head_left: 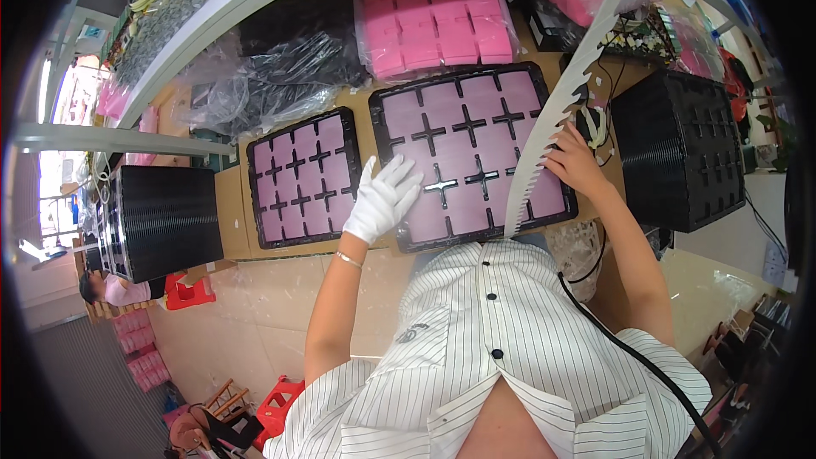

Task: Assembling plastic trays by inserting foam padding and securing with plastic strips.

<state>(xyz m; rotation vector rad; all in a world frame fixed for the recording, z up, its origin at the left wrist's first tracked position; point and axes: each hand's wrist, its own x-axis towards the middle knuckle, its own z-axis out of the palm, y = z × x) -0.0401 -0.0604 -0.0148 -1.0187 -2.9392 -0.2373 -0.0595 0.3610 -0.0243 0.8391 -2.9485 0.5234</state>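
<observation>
The left hand (pixel 382 198), in a white glove, rests flat with fingers spread on the large black tray (pixel 387 102) of pink pads. The right hand (pixel 574 163), bare, pinches a long white toothed strip (pixel 561 98) running up over the tray's right side. Left of the gloved hand lies a smaller tray (pixel 253 195); beyond the right hand stands a black stack of trays (pixel 680 149)

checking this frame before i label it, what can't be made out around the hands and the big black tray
- Head view: the bare right hand has its fingertips behind the long white toothed strip, so its grip is unclear.
- The white-gloved left hand covers part of the large black tray of pale purple squares; what lies under the palm is hidden.
- The tray's near edge is cut off by the striped white shirt.
- Clutter behind the strip is too small to identify.
</observation>
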